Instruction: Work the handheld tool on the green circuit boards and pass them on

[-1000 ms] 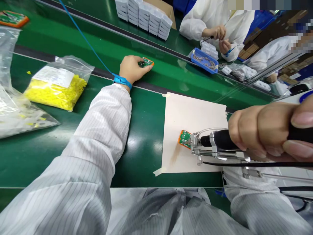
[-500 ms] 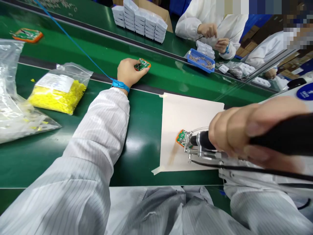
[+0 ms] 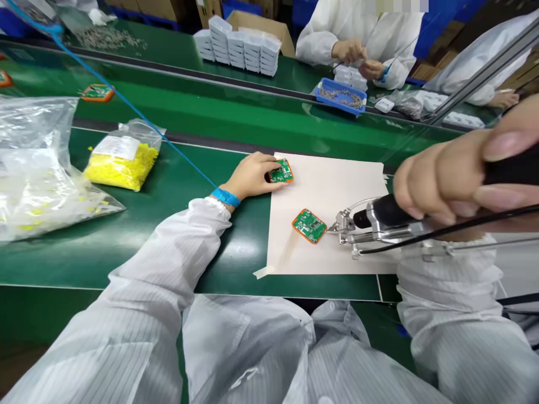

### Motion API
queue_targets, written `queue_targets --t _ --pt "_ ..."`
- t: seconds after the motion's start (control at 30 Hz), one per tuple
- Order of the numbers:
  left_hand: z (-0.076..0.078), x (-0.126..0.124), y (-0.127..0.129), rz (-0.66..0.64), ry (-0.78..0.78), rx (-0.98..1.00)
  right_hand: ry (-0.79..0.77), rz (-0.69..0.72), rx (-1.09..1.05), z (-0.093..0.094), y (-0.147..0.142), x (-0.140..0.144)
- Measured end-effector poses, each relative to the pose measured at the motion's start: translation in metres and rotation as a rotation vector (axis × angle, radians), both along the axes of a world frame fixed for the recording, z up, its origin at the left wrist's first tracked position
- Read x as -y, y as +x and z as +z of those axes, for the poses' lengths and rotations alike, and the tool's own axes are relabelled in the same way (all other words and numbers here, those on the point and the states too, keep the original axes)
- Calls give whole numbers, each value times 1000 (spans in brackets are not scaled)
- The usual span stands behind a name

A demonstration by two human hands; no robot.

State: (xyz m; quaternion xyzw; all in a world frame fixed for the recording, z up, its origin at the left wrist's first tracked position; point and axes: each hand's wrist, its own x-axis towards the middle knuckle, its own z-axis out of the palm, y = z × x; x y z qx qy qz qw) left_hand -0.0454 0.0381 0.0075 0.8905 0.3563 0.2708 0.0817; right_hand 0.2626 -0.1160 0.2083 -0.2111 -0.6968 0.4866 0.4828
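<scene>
My left hand [image 3: 255,177] is closed around the edges of a green circuit board [image 3: 283,171] in an orange frame, over the top left corner of a white paper sheet [image 3: 328,179]. A second orange-edged circuit board [image 3: 309,225] lies flat on the sheet. My right hand [image 3: 455,168] grips the black handle of a soldering iron [image 3: 381,216] with a metal wire-feed attachment and a black cable. The iron's tip is close to the right corner of the second board; I cannot tell whether they touch.
Left on the green bench lie a bag of yellow pieces [image 3: 124,163] and a larger clear bag [image 3: 37,174]. Another orange-edged board [image 3: 97,92] sits on the belt. Beyond are stacked white trays [image 3: 240,47], a blue bin [image 3: 341,96] and a co-worker's hands [image 3: 357,59]. A blue cord [image 3: 138,115] runs to my left wrist.
My left hand has brought its circuit board from the belt toward me and right, over the paper. The soldering iron has drawn back rightward from the board on the sheet, uncovering it.
</scene>
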Motion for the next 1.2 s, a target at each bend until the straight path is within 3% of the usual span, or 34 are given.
queue_targets --t 0.1,0.2,0.47,0.77,0.97,1.2 --pt "-1 5 8 -78 13 -48 85 143 -1 -4 -20 -5" --pt "-2 5 10 -102 8 -83 43 203 116 0 -17 -5" --pt "0 4 7 -105 -28 -92 -10 274 232 7 -13 -8" --pt "0 6 7 -103 -73 -75 -6 302 159 7 -10 -9" --pt "1 6 7 -99 -65 -86 -24 374 340 20 -6 -10" --pt "1 5 6 -107 -60 -85 57 417 150 1 -18 -16"
